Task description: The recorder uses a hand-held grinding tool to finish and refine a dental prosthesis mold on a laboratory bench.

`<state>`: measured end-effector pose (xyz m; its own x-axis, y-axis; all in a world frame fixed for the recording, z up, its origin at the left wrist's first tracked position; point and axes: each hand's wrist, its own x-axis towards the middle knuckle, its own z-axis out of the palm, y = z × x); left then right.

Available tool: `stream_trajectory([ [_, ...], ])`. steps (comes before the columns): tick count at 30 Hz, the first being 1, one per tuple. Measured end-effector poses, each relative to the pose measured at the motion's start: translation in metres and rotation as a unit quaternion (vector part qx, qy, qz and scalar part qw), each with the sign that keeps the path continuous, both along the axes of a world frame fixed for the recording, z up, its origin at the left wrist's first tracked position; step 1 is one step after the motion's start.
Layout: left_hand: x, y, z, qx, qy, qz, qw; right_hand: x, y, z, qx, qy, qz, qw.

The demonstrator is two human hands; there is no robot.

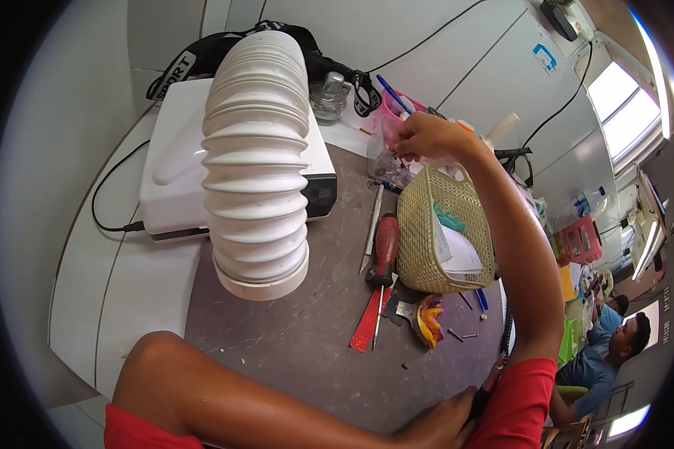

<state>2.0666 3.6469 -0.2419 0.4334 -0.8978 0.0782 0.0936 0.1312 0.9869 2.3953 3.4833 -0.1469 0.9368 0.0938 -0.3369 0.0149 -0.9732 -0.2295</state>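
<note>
Head view: the right arm rises from its red sleeve [520, 400] beside a cream lattice basket [416, 243], with its hand [433, 136] angled leftward and its fingers bent down, close together, at a clear plastic container [380, 156] beyond the basket; whether they grip anything cannot be told. The left forearm crosses the lower edge, its hand [443, 420] low beside a dark object [481, 404], fingers partly hidden, their grip indeterminable.

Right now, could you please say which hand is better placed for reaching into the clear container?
Likely the right hand: it is at the clear container, whereas the left hand lies beside the right sleeve.
</note>
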Motion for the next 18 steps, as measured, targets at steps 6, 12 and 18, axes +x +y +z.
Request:
stream_trajectory([
  [6,-0.005,-0.003,-0.004,-0.004,-0.015,0.024,1.0,-0.003,0.005,-0.002,-0.073,-0.069,0.059,0.993],
  [12,0.002,0.001,0.002,0.006,0.025,-0.022,0.999,-0.014,0.015,0.012,-0.167,-0.112,0.014,0.98],
  [18,0.001,0.001,0.0,0.002,0.013,0.0,1.0,-0.016,0.012,0.013,-0.335,-0.175,-0.013,0.926],
])
